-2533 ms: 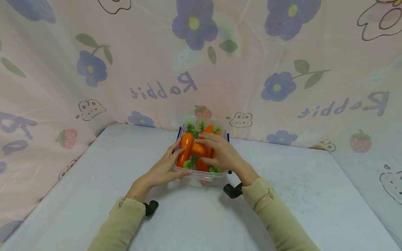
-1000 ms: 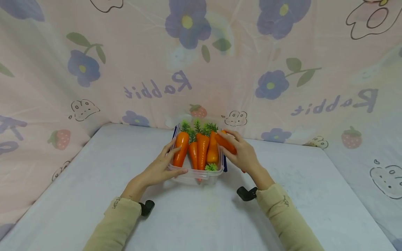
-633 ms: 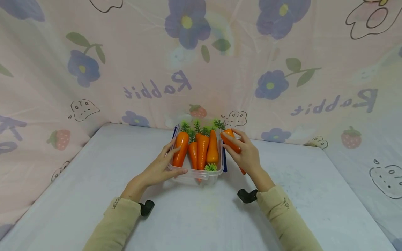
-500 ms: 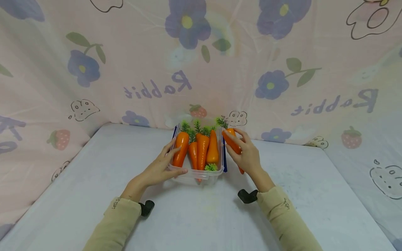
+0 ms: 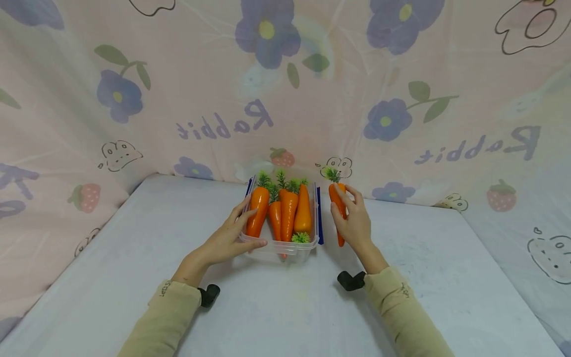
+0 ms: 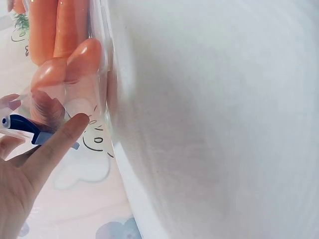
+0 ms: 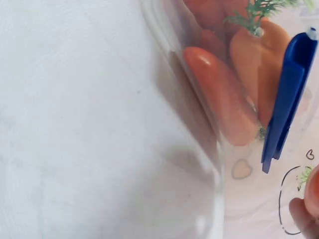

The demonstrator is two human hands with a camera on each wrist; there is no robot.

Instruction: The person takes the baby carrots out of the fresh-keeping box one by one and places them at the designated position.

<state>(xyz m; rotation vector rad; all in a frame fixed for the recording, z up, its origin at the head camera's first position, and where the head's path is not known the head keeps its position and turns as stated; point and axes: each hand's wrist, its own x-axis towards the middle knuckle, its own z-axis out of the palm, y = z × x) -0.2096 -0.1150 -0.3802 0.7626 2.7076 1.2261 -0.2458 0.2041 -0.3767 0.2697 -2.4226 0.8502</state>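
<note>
In the head view, a clear plastic box [image 5: 267, 252] with blue side clips holds several orange toy carrots [image 5: 289, 210] with green leafy tops. My left hand [image 5: 218, 244] rests at the box's front left corner, fingers fairly straight along the left side and thumb on the front rim. Just right of the box, my right hand [image 5: 358, 223] grips one toy carrot [image 5: 341, 238] between thumb and fingers, leaves pointing away and tip towards me. Part of this carrot [image 7: 312, 196] shows at the right wrist view's edge.
The box stands on a white table [image 5: 285, 312] near its back edge. Behind it hangs a pale cloth [image 5: 200, 89] printed with flowers, strawberries and rabbits. A blue clip [image 5: 320, 218] hangs down on the box's right side.
My right hand has lifted a carrot from the box, carried it right past the rim and turned it leaf-end away. My left hand stays at the box's left corner.
</note>
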